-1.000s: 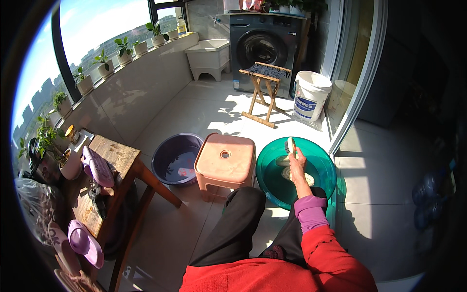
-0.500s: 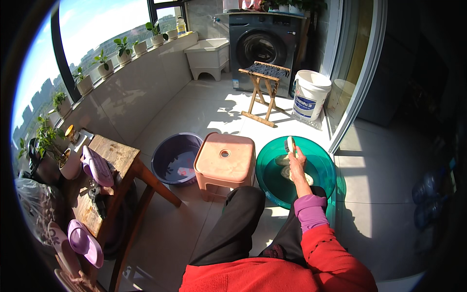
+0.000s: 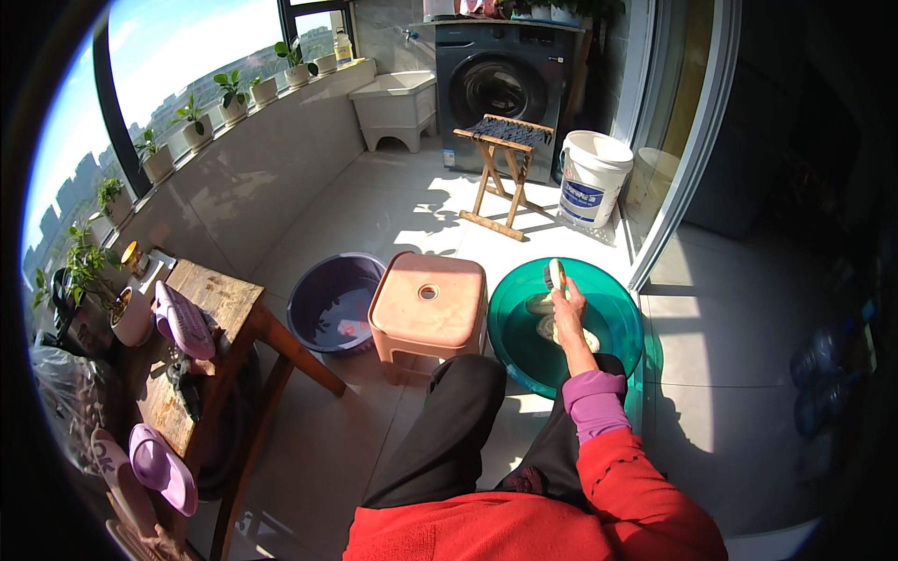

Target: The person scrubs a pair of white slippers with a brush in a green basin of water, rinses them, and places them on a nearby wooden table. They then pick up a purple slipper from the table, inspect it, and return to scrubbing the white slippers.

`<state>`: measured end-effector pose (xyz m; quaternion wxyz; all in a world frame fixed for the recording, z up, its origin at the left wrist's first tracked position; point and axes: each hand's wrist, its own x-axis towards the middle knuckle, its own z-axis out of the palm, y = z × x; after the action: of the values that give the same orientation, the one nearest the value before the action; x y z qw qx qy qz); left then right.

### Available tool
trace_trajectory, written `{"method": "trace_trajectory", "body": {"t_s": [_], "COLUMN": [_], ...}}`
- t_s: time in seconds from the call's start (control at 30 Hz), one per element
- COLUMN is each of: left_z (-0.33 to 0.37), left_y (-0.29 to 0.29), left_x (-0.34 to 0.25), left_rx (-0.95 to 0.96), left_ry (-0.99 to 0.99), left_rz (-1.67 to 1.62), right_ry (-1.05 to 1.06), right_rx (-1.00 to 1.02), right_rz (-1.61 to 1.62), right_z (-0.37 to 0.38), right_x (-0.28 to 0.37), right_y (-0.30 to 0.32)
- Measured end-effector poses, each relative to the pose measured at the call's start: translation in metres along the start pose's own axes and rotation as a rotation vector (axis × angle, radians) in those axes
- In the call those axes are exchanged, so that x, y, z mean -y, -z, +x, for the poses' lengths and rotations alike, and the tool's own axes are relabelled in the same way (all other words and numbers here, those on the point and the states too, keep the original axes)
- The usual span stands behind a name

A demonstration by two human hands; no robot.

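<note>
My right hand [image 3: 569, 314] is closed around a pale-handled scrub brush [image 3: 558, 273] with dark bristles facing left. It is over a round green basin [image 3: 630, 309] of water, in front of me on the right. Under and beside the hand, pale cream items [image 3: 589, 342] lie in the water, partly covered by the hand; I cannot make out their kind. My right forearm, in a rolled purple cuff and red sleeve, reaches forward across my right knee. My left hand does not show in the picture.
Left of the basin stand a pink plastic stool [image 3: 428, 318] and a purple basin [image 3: 304, 313]. A wooden table [image 3: 220, 285] with lilac slippers [image 3: 182, 320] is at the left. Farther off are a folding stool [image 3: 505, 178], a white bucket [image 3: 594, 178] and a washing machine [image 3: 496, 89].
The whole view has shifted slightly to the left and up. My right hand keeps its hold on the scrub brush over the green basin, with hardly any movement.
</note>
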<state>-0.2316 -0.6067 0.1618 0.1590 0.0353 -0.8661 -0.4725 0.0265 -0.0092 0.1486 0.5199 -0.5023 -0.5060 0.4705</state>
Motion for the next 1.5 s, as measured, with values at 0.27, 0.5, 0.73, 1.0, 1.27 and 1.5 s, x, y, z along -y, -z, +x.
{"method": "trace_trajectory", "body": {"t_s": [0.27, 0.5, 0.73, 1.0, 1.27, 1.5], "left_z": [0.0, -0.001, -0.001, -0.001, 0.002, 0.016], "left_y": [0.0, 0.0, -0.002, 0.0, 0.001, 0.006], "left_x": [0.0, 0.0, 0.001, 0.003, 0.003, -0.001], "left_rx": [0.011, 0.014, 0.023, 0.026, 0.024, -0.009], "left_ry": [0.005, 0.007, 0.013, 0.024, 0.024, 0.006], "left_rz": [0.001, 0.0, -0.001, -0.001, 0.008, 0.039], "right_ry": [0.006, -0.034, -0.003, -0.025, 0.077, 0.066], "right_rx": [-0.013, -0.02, -0.004, -0.019, -0.004, -0.023], "right_rz": [-0.001, -0.022, 0.031, 0.014, -0.057, -0.042], "right_z": [-0.002, -0.003, -0.003, 0.0, 0.009, 0.004], "right_x": [0.003, 0.006, 0.005, -0.002, -0.013, -0.008], "right_y": [0.0, -0.001, -0.002, -0.002, -0.002, -0.003]}}
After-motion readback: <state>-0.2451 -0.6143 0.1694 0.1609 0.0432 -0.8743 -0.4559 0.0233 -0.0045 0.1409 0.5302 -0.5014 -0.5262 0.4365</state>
